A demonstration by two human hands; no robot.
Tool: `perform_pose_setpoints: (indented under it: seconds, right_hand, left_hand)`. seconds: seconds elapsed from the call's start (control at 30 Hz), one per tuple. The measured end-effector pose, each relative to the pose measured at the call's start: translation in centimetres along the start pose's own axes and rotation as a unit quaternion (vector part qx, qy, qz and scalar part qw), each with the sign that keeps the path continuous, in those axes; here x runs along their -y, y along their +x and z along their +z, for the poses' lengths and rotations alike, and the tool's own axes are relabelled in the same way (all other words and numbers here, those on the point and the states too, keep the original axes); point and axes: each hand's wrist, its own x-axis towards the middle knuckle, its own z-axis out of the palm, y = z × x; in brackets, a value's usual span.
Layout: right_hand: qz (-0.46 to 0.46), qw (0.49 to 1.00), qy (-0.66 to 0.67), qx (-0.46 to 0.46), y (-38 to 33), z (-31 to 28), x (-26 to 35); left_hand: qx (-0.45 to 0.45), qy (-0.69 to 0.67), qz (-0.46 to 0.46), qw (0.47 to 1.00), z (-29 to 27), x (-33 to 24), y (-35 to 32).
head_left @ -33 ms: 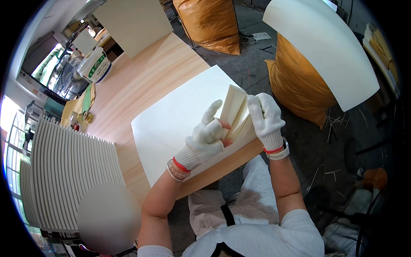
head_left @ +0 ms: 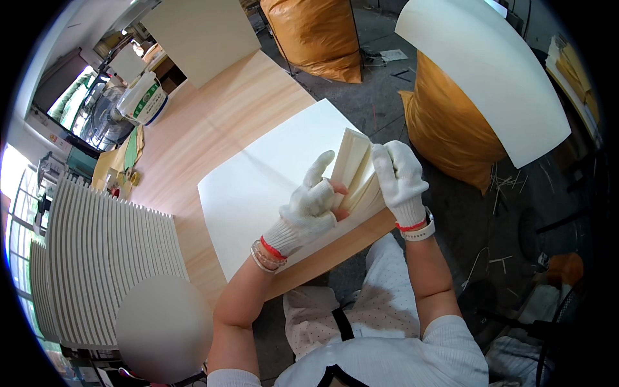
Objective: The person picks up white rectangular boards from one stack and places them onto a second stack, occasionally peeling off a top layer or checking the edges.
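A long, narrow folded cream board piece [head_left: 350, 157], with slanting walls, tilts above a large white sheet [head_left: 258, 174] on the table. My left hand [head_left: 311, 200], in a white glove with some bare fingertips, is closed on its left and lower part, the index finger stretched out alongside. On its right side my gloved right hand [head_left: 400, 173] is closed too, fingers bent at the edge of the piece. The right fingertips are partly hidden, so their exact grip is hard to see.
A stack of pale ridged strips [head_left: 116, 251] stands at the table's left. Beyond it are yellow scissors [head_left: 134, 177] and a white bucket [head_left: 143, 100]. An upright board [head_left: 200, 39] stands at the table's far end. Orange sacks [head_left: 445, 129] and a curved white sheet [head_left: 490, 71] are to the right.
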Motion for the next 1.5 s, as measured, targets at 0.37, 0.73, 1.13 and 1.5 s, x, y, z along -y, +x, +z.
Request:
perform_pose_setpoints:
  seconds: [0.37, 0.73, 1.13, 1.5]
  right_hand:
    - [-0.034, 0.97, -0.047, 0.236, -3.5, -0.6, 2.6]
    - [-0.24, 0.923, 0.047, 0.298, -7.4, 10.2, 12.9]
    - [-0.297, 0.917, 0.054, 0.262, -8.9, 13.2, 18.9]
    - [-0.117, 0.93, 0.238, 0.254, -0.3, 15.1, 21.7]
  left_hand:
    - [-0.088, 0.351, 0.108, 0.926, 0.9, -2.8, -1.6]
    - [-0.257, 0.192, -0.048, 0.946, -8.2, -4.2, -3.3]
    - [-0.583, -0.037, 0.009, 0.812, -22.2, -9.9, -11.9]
    - [-0.621, 0.147, 0.288, 0.714, -25.9, -22.3, -6.4]
